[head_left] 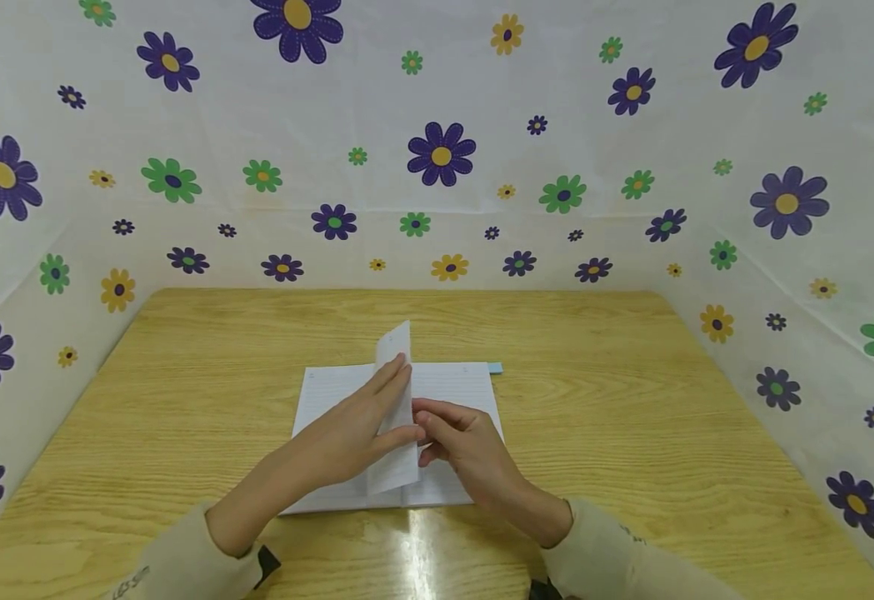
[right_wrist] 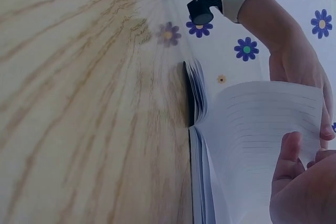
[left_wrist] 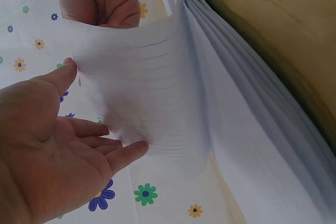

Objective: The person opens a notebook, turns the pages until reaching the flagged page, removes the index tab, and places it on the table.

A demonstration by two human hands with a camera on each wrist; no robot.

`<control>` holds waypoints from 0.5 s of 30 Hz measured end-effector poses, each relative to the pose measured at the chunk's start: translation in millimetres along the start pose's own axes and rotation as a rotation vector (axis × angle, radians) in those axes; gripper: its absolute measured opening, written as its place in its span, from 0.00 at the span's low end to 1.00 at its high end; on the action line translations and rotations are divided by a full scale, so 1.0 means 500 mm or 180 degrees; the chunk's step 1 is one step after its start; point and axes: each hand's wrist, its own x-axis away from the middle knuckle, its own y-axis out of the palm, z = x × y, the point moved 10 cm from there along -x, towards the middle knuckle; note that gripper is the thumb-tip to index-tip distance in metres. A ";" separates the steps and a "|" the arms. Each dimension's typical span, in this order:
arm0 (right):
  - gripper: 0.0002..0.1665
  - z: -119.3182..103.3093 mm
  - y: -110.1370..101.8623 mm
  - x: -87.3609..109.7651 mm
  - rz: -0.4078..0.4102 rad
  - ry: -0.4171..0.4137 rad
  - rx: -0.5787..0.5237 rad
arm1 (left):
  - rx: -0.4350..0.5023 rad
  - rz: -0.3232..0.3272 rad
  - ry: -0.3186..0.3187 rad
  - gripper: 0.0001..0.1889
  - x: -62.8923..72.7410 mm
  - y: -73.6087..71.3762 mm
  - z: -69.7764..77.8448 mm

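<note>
A ruled notebook (head_left: 451, 375) lies spread on the wooden table. One of its pages (head_left: 395, 467) stands up near the middle, bent in a curve in the left wrist view. My left hand (head_left: 354, 429) is on the left side of that page, its fingers fairly straight and touching the paper; its thumb reaches the free edge. On the other side, my right hand (head_left: 474, 454) has bent fingers and seems to pinch the page near its edge. The right thumb (right_wrist: 290, 153) shows against the paper in the right wrist view, while some right fingertips are hidden.
The wooden table (head_left: 631, 433) extends around the notebook. A light blue tab (head_left: 495, 367) sticks out at the notebook's upper right. White cloth with flowers (head_left: 362, 108) hangs behind and along both sides. A black device (right_wrist: 203, 8) sits at the left wrist, by the sleeve.
</note>
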 end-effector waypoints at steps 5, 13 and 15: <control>0.22 -0.001 0.004 0.001 -0.0067 -0.0014 -0.0009 | -0.0006 0.0009 0.0047 0.45 0.001 0.002 0.004; 0.23 -0.001 0.014 0.000 -0.0200 0.0013 0.0015 | -0.0116 0.0018 0.0119 0.39 0.004 0.000 0.009; 0.24 0.000 0.012 0.001 -0.0204 0.0044 0.0040 | -0.0186 0.0012 0.0109 0.37 0.006 0.000 0.005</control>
